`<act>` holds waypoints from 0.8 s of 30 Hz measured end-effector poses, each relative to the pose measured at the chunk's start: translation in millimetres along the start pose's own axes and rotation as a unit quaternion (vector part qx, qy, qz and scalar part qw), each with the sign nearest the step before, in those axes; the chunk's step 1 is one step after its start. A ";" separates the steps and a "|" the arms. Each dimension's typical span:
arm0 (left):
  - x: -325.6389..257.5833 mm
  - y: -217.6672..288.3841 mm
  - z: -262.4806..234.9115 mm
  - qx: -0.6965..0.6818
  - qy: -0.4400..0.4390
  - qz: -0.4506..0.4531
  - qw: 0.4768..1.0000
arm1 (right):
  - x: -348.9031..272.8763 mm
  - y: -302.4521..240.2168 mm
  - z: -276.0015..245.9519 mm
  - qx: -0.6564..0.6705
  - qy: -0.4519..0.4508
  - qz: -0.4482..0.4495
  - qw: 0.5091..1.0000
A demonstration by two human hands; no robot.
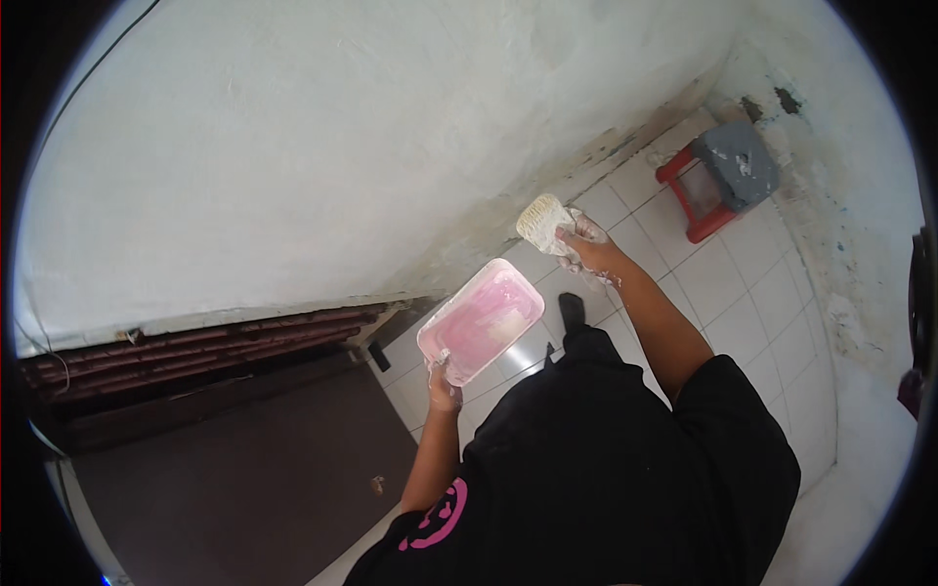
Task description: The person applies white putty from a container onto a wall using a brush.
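My left hand (446, 383) grips the near corner of a shallow pink tray (457, 356) with a pale rim, its thumb over the edge. A patch of whitish paste (506, 328) lies inside the tray. My right hand (584, 244) is closed around a flat, rounded cream-coloured pad (543, 221), smeared with white and ribbed at its far end; I cannot tell whether it is a sponge or a brush. White smears cover both hands. The pad is held beyond the tray to the right, apart from it, near the foot of the pale wall (391, 146).
A red and grey stool (747, 171) with white splashes stands at the far right by another wall (850, 195) with chipped patches. Light tiles (772, 322) cover the floor. At left is a dark brown panel (244, 469) beside reddish-brown slats (225, 356).
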State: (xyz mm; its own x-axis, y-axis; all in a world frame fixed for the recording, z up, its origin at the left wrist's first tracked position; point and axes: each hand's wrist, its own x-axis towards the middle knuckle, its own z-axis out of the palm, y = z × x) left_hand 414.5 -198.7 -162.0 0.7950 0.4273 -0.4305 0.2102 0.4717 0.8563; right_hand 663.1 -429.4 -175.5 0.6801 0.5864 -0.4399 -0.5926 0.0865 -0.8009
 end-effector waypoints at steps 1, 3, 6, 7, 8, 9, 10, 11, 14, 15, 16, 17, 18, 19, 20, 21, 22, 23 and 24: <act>2.3 -5.1 -9.8 -0.009 -0.006 -0.001 1.000 | -12.2 2.5 2.3 -0.009 0.006 -0.002 1.000; 9.4 -13.5 -29.1 0.004 -0.032 0.001 0.999 | -36.8 0.6 12.6 -0.022 0.041 0.001 0.999; 16.5 -23.7 -20.9 -0.014 -0.039 0.017 0.999 | -51.9 24.4 10.4 -0.036 0.143 0.020 0.989; 16.5 -24.2 -20.7 -0.024 -0.045 0.010 0.999 | -56.9 25.3 17.4 -0.045 0.153 0.022 0.987; 14.2 -22.6 -16.5 -0.078 -0.050 -0.016 0.996 | -63.0 21.0 25.7 -0.020 0.160 0.019 0.987; 13.8 -22.7 -14.4 -0.131 -0.052 -0.043 0.989 | -65.1 15.8 34.9 0.005 0.166 0.016 0.986; 14.2 -35.4 -27.0 -0.139 -0.049 -0.050 0.988 | -63.1 19.7 50.0 0.011 0.192 0.021 0.981; 12.6 -46.1 -32.2 -0.076 -0.029 -0.040 0.996 | -65.1 11.6 53.5 0.000 0.195 0.034 0.980; 6.3 -34.2 -7.4 -0.100 0.012 -0.082 0.992 | -62.6 -19.6 53.8 -0.122 0.182 0.094 0.971; 4.5 -25.4 3.1 -0.178 0.028 -0.124 0.976 | -60.9 -34.0 57.8 -0.119 0.167 0.082 0.975; 5.0 -28.1 0.6 -0.180 0.033 -0.123 0.975 | -54.6 -39.8 62.0 -0.112 0.149 0.066 0.980; 3.4 -32.5 -3.4 -0.158 0.043 -0.109 0.980 | -48.4 -40.9 65.3 -0.112 0.145 0.067 0.981; 1.0 -33.9 -6.3 -0.135 0.052 -0.093 0.985 | -42.7 -42.5 69.6 -0.108 0.121 0.052 0.985; 0.0 -32.6 -4.2 -0.135 0.053 -0.090 0.985 | -38.6 -47.9 71.1 -0.105 0.099 0.035 0.989; -0.8 -29.3 -3.2 -0.126 0.049 -0.090 0.987 | -38.1 -54.8 75.4 -0.092 0.095 0.051 0.990; -1.6 -24.8 -1.7 -0.116 0.045 -0.089 0.988 | -35.6 -57.8 76.8 -0.091 0.093 0.046 0.990; -2.5 -19.6 0.3 -0.114 0.042 -0.083 0.989 | -32.9 -57.8 75.8 -0.120 0.072 0.043 0.989; -3.1 -17.8 0.1 -0.089 0.040 -0.082 0.992 | -30.7 -52.4 72.2 -0.149 0.051 0.038 0.987; -4.4 -17.3 2.1 -0.065 0.038 -0.080 0.994 | -29.2 -45.5 66.6 -0.174 0.055 0.052 0.982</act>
State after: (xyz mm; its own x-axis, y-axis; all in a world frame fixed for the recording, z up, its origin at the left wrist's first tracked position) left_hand 408.5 -210.4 -174.3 0.7117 0.3936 -0.5818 0.2506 0.6315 0.7337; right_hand 641.5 -396.8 -99.2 0.6771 0.4858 -0.5529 -0.4909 -0.2616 -0.8310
